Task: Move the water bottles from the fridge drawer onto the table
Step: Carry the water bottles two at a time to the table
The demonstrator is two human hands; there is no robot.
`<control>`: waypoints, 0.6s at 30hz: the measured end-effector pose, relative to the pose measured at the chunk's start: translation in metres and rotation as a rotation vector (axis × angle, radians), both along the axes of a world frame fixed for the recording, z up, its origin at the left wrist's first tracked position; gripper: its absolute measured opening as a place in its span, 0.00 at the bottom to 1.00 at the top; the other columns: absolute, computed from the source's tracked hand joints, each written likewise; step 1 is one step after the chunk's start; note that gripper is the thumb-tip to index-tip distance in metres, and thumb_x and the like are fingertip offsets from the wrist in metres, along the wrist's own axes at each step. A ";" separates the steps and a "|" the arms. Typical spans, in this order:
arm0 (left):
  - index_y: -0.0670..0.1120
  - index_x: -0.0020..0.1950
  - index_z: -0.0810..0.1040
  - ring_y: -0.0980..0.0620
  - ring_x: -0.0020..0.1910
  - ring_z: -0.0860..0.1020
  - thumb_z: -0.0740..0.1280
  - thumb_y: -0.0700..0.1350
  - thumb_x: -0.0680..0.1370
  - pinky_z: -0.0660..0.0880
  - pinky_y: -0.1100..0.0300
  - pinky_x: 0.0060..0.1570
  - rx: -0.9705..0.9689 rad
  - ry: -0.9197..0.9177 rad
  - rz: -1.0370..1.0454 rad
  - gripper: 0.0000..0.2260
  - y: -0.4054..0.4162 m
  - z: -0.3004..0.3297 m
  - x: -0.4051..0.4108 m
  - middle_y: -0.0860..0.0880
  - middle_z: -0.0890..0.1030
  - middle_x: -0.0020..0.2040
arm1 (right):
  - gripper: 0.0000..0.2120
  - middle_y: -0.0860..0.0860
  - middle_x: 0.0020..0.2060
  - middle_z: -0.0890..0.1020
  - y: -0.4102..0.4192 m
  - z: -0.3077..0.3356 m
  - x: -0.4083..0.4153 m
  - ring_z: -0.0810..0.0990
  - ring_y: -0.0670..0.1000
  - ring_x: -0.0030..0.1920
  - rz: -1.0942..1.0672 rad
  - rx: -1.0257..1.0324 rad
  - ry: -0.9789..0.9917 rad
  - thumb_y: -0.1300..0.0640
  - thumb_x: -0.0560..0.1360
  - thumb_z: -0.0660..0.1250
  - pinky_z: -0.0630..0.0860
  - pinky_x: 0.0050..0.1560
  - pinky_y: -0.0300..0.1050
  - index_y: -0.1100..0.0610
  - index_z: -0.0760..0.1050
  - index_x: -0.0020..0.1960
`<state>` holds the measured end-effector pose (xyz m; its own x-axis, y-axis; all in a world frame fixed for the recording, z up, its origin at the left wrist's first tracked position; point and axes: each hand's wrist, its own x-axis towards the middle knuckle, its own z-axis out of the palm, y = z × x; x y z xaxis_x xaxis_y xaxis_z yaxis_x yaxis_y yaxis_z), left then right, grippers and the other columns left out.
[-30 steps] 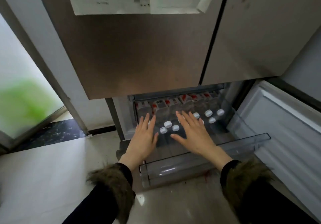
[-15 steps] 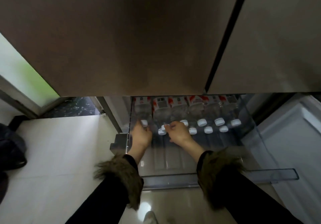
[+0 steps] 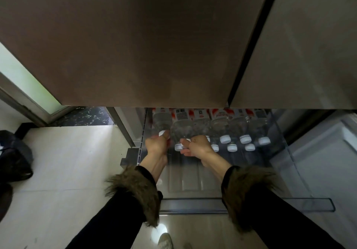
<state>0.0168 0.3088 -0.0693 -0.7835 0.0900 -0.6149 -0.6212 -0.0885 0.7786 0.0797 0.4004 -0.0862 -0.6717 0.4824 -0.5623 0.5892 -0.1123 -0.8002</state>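
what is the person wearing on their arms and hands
Both arms are in dark, near-black sleeves that end in shaggy brown-olive fur cuffs: the left cuff and the right cuff. The left hand and the right hand are bare, with no gloves. No rings, watch or markings show in this view.
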 end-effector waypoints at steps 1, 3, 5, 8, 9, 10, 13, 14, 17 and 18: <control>0.40 0.40 0.70 0.51 0.34 0.74 0.65 0.33 0.75 0.75 0.63 0.34 -0.007 0.026 -0.012 0.06 -0.002 0.004 0.002 0.46 0.74 0.37 | 0.15 0.56 0.44 0.80 0.000 0.004 0.003 0.82 0.53 0.44 0.007 0.009 0.008 0.56 0.76 0.65 0.79 0.54 0.48 0.67 0.74 0.55; 0.37 0.46 0.71 0.52 0.35 0.74 0.66 0.34 0.75 0.74 0.64 0.33 -0.073 0.090 -0.059 0.04 -0.009 0.008 0.006 0.46 0.73 0.38 | 0.11 0.55 0.43 0.81 -0.001 0.012 0.012 0.82 0.51 0.40 0.024 0.027 0.029 0.55 0.76 0.66 0.80 0.51 0.44 0.64 0.76 0.50; 0.38 0.41 0.73 0.51 0.33 0.74 0.67 0.35 0.73 0.73 0.63 0.32 -0.170 0.134 -0.123 0.03 -0.020 0.005 0.009 0.45 0.73 0.35 | 0.08 0.53 0.42 0.81 -0.003 0.019 0.023 0.82 0.47 0.36 0.029 0.051 0.044 0.55 0.76 0.66 0.80 0.44 0.37 0.59 0.74 0.42; 0.37 0.38 0.73 0.46 0.35 0.74 0.70 0.42 0.69 0.73 0.57 0.36 -0.276 0.218 -0.179 0.09 -0.040 0.009 0.019 0.43 0.74 0.34 | 0.09 0.52 0.36 0.80 -0.009 0.031 0.041 0.82 0.48 0.35 0.005 0.134 0.082 0.56 0.75 0.66 0.80 0.37 0.35 0.58 0.72 0.38; 0.35 0.42 0.73 0.46 0.36 0.74 0.71 0.46 0.67 0.72 0.57 0.34 -0.309 0.252 -0.197 0.14 -0.045 0.013 0.021 0.41 0.75 0.36 | 0.08 0.52 0.35 0.80 -0.010 0.035 0.045 0.82 0.49 0.36 -0.007 0.157 0.095 0.57 0.74 0.66 0.81 0.39 0.38 0.59 0.73 0.39; 0.34 0.47 0.73 0.47 0.36 0.74 0.71 0.48 0.68 0.71 0.58 0.32 -0.328 0.291 -0.219 0.18 -0.050 0.017 0.023 0.40 0.76 0.39 | 0.07 0.53 0.35 0.81 -0.011 0.041 0.049 0.83 0.50 0.36 -0.013 0.184 0.102 0.57 0.74 0.66 0.82 0.41 0.42 0.61 0.75 0.40; 0.40 0.50 0.67 0.52 0.36 0.72 0.68 0.46 0.73 0.66 0.62 0.30 -0.401 0.432 -0.245 0.14 -0.063 0.041 0.028 0.43 0.74 0.42 | 0.11 0.56 0.38 0.83 -0.015 0.057 0.058 0.83 0.48 0.33 -0.030 0.279 0.124 0.56 0.73 0.67 0.81 0.37 0.40 0.65 0.77 0.45; 0.42 0.51 0.66 0.52 0.37 0.73 0.67 0.47 0.74 0.66 0.62 0.30 -0.440 0.501 -0.256 0.13 -0.067 0.050 0.030 0.44 0.74 0.42 | 0.12 0.56 0.40 0.83 -0.016 0.062 0.062 0.83 0.46 0.32 -0.045 0.318 0.135 0.55 0.72 0.68 0.78 0.31 0.35 0.65 0.76 0.48; 0.41 0.49 0.66 0.52 0.35 0.71 0.66 0.47 0.73 0.62 0.62 0.28 -0.545 0.684 -0.287 0.13 -0.079 0.069 0.035 0.48 0.73 0.37 | 0.11 0.54 0.41 0.80 -0.020 0.077 0.074 0.82 0.48 0.32 -0.091 0.448 0.211 0.55 0.72 0.68 0.72 0.24 0.32 0.59 0.69 0.47; 0.41 0.48 0.67 0.53 0.34 0.70 0.67 0.47 0.73 0.62 0.62 0.29 -0.582 0.719 -0.284 0.13 -0.083 0.075 0.035 0.48 0.72 0.36 | 0.11 0.54 0.40 0.80 -0.020 0.081 0.076 0.82 0.50 0.33 -0.088 0.496 0.232 0.55 0.72 0.68 0.73 0.25 0.34 0.58 0.68 0.45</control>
